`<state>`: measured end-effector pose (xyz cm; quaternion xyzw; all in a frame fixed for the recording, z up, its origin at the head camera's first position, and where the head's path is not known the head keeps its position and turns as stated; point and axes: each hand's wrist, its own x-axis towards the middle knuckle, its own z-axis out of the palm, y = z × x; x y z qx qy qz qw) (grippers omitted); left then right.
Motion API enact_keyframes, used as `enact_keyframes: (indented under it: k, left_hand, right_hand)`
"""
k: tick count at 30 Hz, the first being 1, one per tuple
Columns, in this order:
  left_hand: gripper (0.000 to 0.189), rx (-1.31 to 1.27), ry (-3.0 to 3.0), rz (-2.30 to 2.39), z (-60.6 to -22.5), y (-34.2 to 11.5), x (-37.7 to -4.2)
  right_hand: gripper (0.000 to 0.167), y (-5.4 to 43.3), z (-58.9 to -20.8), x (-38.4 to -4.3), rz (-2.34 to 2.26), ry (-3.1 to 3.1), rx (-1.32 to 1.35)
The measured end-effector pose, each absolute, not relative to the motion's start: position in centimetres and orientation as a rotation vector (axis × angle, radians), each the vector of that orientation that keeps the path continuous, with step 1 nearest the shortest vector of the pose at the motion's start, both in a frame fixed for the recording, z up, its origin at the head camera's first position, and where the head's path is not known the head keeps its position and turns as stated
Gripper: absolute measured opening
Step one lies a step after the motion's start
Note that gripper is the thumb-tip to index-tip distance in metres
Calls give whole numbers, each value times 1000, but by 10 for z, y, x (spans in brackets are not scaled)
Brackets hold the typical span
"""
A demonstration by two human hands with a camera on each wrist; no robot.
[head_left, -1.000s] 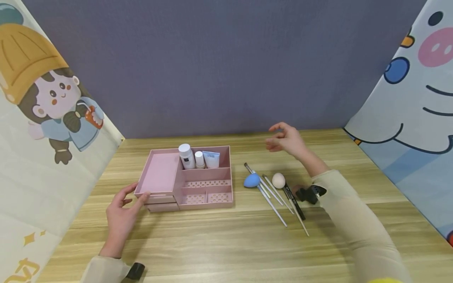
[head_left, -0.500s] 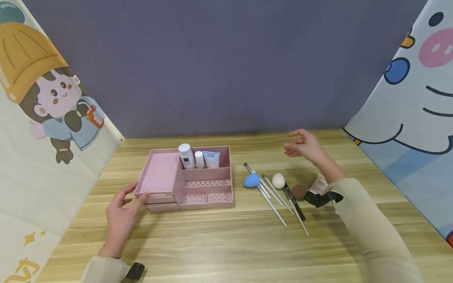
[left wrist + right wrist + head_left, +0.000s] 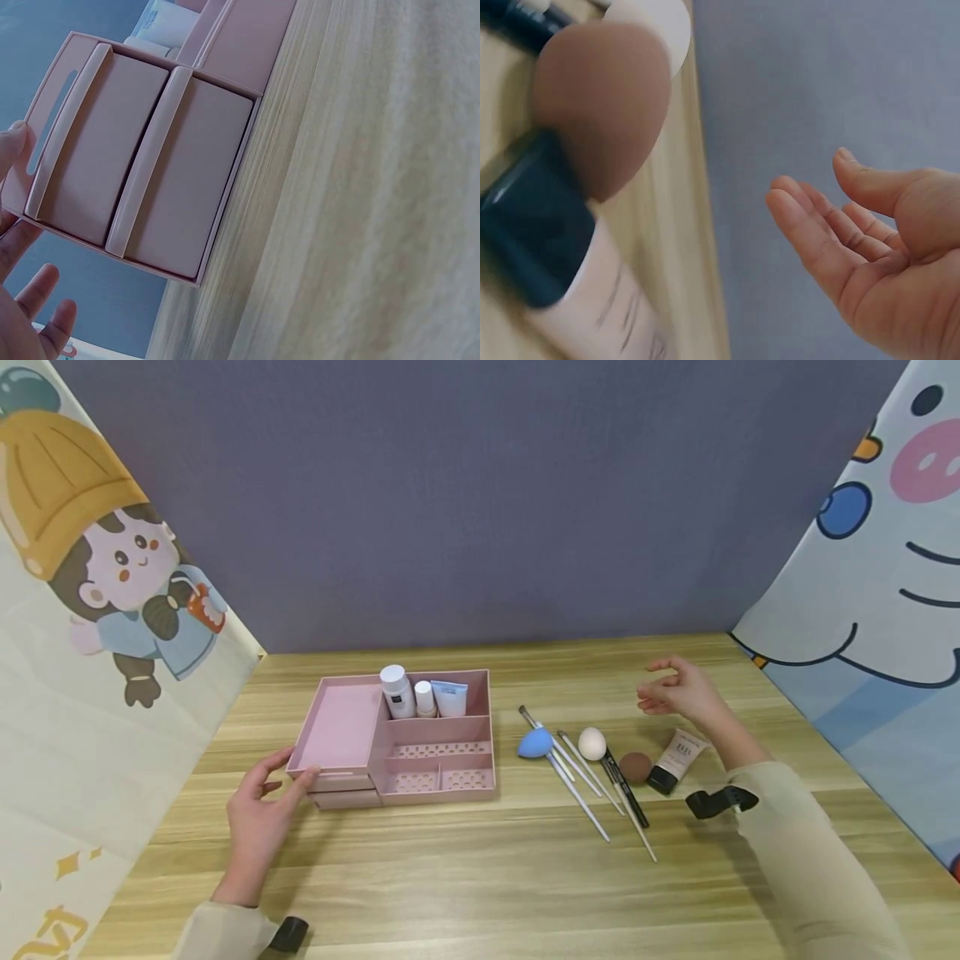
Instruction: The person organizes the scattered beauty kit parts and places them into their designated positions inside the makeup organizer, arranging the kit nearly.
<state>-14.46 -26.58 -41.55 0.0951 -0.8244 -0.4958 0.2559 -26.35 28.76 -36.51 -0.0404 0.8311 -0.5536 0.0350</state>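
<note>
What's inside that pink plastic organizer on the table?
The back compartment of the pink plastic organizer holds a tall white bottle, a shorter white-capped bottle and a pale blue tube. Its two rectangular pink drawers are closed, so their insides cannot be seen.

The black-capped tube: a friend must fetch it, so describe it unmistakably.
On the wooden table, find the pink organizer, then look right past the brushes to the brown sponge. Just right of it lies the tube: pale beige with a black cap, the only squeeze tube outside the organizer.
</note>
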Motion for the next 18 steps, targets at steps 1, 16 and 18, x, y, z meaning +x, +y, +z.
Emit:
enact_keyframes:
  k: [1, 16, 18]
  left_hand:
    - [42, 261, -2240, -1348, -415, -266, -145]
    - [40, 237, -2217, -1331, -418, -267, -147]
    - [39, 236, -2218, -1325, -418, -267, -147]
  right_hand:
    - [54, 291, -367, -262, -1692, 2557, -114]
    - [62, 333, -390, -240, -1622, 2509, 48]
    - [63, 338, -392, -238, -1613, 2487, 71]
